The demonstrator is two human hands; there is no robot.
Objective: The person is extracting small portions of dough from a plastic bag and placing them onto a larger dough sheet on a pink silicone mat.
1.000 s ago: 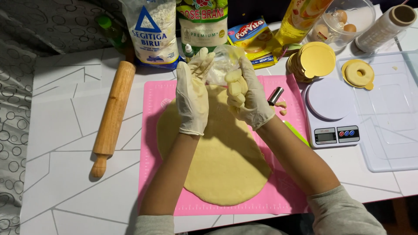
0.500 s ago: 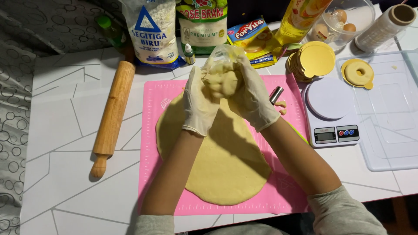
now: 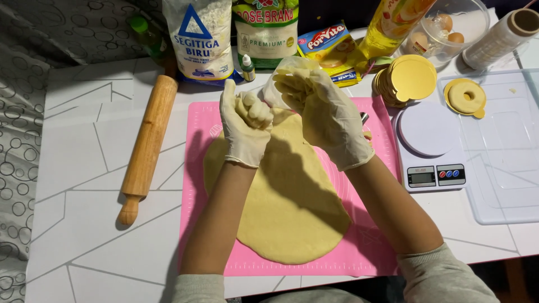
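Above the pink mat (image 3: 216, 264), the left hand (image 3: 245, 128) has parted from the right hand (image 3: 324, 115); each now clenches dough separately, so the lump looks divided.

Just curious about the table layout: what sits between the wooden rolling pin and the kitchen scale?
In the head view, the pink mat carrying the rolled-out dough lies between the rolling pin and the scale.
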